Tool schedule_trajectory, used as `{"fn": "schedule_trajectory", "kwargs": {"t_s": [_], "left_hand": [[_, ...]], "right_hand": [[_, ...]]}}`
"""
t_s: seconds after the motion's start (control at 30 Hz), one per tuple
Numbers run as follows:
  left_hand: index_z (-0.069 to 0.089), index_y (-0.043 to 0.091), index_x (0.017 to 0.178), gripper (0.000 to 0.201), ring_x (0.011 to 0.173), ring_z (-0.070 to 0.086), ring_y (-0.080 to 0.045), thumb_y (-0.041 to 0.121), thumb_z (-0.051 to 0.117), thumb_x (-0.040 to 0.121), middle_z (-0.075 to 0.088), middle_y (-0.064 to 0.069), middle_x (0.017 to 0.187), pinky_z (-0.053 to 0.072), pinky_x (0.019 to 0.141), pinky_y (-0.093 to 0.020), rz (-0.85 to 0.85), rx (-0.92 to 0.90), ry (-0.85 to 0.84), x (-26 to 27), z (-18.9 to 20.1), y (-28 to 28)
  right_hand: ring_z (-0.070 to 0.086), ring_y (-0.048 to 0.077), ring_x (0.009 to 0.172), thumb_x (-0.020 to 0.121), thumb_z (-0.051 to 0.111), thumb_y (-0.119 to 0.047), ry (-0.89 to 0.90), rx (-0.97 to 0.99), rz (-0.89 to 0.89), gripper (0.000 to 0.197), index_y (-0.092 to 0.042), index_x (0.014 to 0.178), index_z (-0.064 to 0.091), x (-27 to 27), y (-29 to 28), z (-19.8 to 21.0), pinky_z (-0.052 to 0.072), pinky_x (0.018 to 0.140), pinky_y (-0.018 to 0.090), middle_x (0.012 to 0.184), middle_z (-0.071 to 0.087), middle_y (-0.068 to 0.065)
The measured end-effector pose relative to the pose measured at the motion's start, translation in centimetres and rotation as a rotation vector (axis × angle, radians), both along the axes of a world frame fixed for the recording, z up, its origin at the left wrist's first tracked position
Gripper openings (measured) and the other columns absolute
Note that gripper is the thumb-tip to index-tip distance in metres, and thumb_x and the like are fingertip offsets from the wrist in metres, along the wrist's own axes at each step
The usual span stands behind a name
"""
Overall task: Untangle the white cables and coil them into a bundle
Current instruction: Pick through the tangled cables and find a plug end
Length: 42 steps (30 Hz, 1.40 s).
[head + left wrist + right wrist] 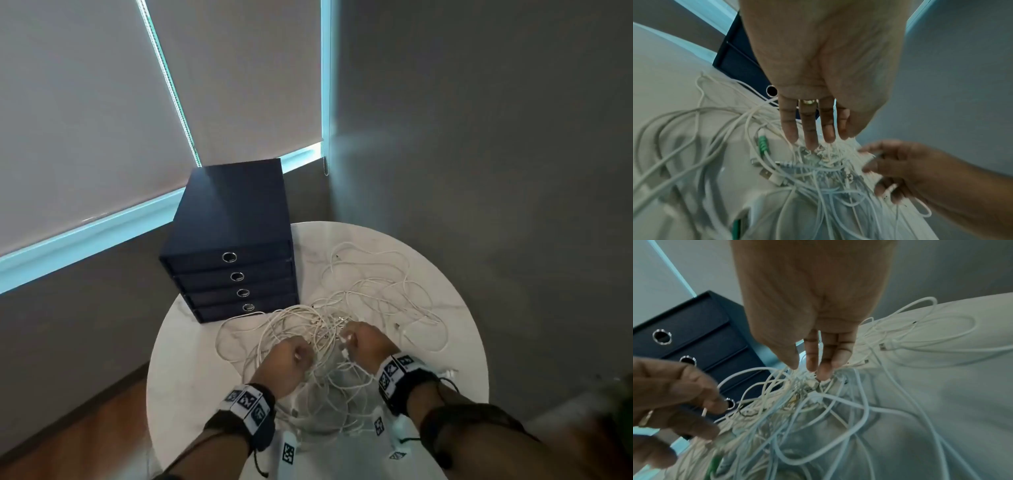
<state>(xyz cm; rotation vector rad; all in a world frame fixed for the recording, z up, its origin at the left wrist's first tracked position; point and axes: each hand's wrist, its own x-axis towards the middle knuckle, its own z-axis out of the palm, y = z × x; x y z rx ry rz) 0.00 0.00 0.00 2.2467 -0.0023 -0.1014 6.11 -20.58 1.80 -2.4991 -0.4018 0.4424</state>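
Round white bench [178,359] by grey wall; drawer box [233,246] at left. Left hand [287,363] pinches strand. White cables [342,318] knotted mid-bench. Right hand [368,342] pinches knot. Risk: opposed pulling tightens knot, drags loops off edge.

Round white table [191,359], tangled white cables [359,301] spread across. Dark drawer box [229,240] at far left edge. Left hand [286,365] and right hand [368,344] curled in tangle.
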Motion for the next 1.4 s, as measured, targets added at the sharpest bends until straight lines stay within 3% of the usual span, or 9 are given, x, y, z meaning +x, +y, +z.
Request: {"fn": "schedule_trajectory", "kwargs": {"t_s": [0.13, 0.27, 0.43, 0.57, 0.83, 0.97, 1.17, 1.27, 1.4], "left_hand": [[0.059, 0.040, 0.070, 0.026, 0.066, 0.062, -0.003, 0.023, 0.059, 0.090, 0.066, 0.016, 0.070, 0.052, 0.068, -0.026, 0.025, -0.026, 0.028, 0.4, -0.4, -0.4], [0.063, 0.027, 0.087, 0.017, 0.075, 0.066, -0.008, 0.012, 0.058, 0.091, 0.070, 0.008, 0.082, 0.055, 0.074, -0.032, 0.057, -0.089, -0.014, 0.9, 0.8, -0.7], [0.062, 0.017, 0.090, 0.021, 0.071, 0.063, -0.006, 0.019, 0.046, 0.102, 0.067, 0.007, 0.079, 0.049, 0.069, -0.025, 0.064, -0.194, -0.032, 2.4, 3.2, -1.2], [0.058, 0.002, 0.082, 0.033, 0.060, 0.060, -0.001, 0.009, 0.038, 0.107, 0.061, 0.000, 0.067, 0.046, 0.067, -0.012, 0.075, -0.326, -0.036, 2.5, 4.9, -1.9], [0.068, 0.009, 0.089, 0.032, 0.085, 0.068, -0.016, 0.020, 0.044, 0.107, 0.072, 0.008, 0.082, 0.055, 0.074, -0.021, 0.139, -0.287, 0.026, 2.7, 2.9, 1.5], [0.073, 0.020, 0.094, 0.031, 0.087, 0.073, -0.013, 0.025, 0.045, 0.106, 0.078, 0.003, 0.091, 0.056, 0.077, -0.023, 0.187, -0.317, -0.038, 3.6, 6.4, 2.4], [0.069, 0.000, 0.101, 0.031, 0.069, 0.073, -0.018, 0.018, 0.044, 0.107, 0.077, -0.006, 0.083, 0.057, 0.058, -0.025, 0.194, -0.563, -0.232, 6.6, 16.3, 1.3], [0.069, 0.003, 0.098, 0.030, 0.068, 0.073, -0.021, 0.020, 0.045, 0.107, 0.077, -0.010, 0.084, 0.056, 0.057, -0.026, 0.149, -0.594, -0.276, 7.5, 19.1, 0.4], [0.069, 0.002, 0.099, 0.030, 0.071, 0.074, -0.028, 0.021, 0.046, 0.106, 0.077, -0.013, 0.088, 0.057, 0.058, -0.030, 0.140, -0.627, -0.283, 7.7, 20.5, -1.0]], "right_hand": [[0.057, 0.031, 0.117, 0.088, 0.051, -0.006, -0.035, -0.199, 0.159, 0.058, -0.039, 0.135, 0.048, 0.4, 1.9, 0.1, 0.048, 0.098, 0.038, 0.137, 0.042, 0.001], [0.059, 0.028, 0.110, 0.092, 0.053, -0.018, -0.134, -0.313, 0.241, 0.022, -0.023, 0.111, 0.063, 1.6, 3.0, 1.5, 0.047, 0.093, 0.036, 0.121, 0.057, 0.006], [0.063, 0.018, 0.068, 0.090, 0.063, -0.026, -0.149, 0.246, 0.051, 0.004, -0.025, 0.092, 0.067, 3.8, 3.9, 8.0, 0.054, 0.067, 0.035, 0.074, 0.065, -0.006], [0.060, 0.014, 0.057, 0.085, 0.071, -0.017, -0.255, 0.582, -0.137, 0.014, -0.029, 0.079, 0.067, 7.7, 4.1, 14.8, 0.054, 0.058, 0.035, 0.065, 0.064, -0.006], [0.057, 0.007, 0.042, 0.088, 0.057, 0.007, -0.457, 1.098, -0.426, 0.028, -0.018, 0.078, 0.058, 12.3, 0.6, 26.8, 0.047, 0.041, 0.022, 0.060, 0.060, -0.002], [0.053, 0.010, 0.039, 0.088, 0.053, 0.002, -0.517, 0.884, -0.498, 0.030, -0.022, 0.074, 0.062, 13.6, -1.7, 25.1, 0.042, 0.041, 0.022, 0.050, 0.059, -0.003], [0.058, 0.012, 0.049, 0.089, 0.057, -0.001, -0.219, 0.475, -0.227, 0.028, -0.019, 0.079, 0.075, 10.2, -0.4, 17.0, 0.047, 0.053, 0.026, 0.060, 0.067, -0.002], [0.056, 0.008, 0.047, 0.094, 0.062, -0.013, -0.044, 0.458, -0.022, 0.015, -0.007, 0.091, 0.076, 6.7, 1.8, 14.7, 0.046, 0.049, 0.021, 0.064, 0.066, 0.000], [0.061, 0.016, 0.061, 0.095, 0.062, -0.025, 0.204, 0.570, 0.096, 0.013, -0.022, 0.092, 0.074, 3.9, 4.8, 12.5, 0.049, 0.056, 0.027, 0.069, 0.065, 0.006]]}}
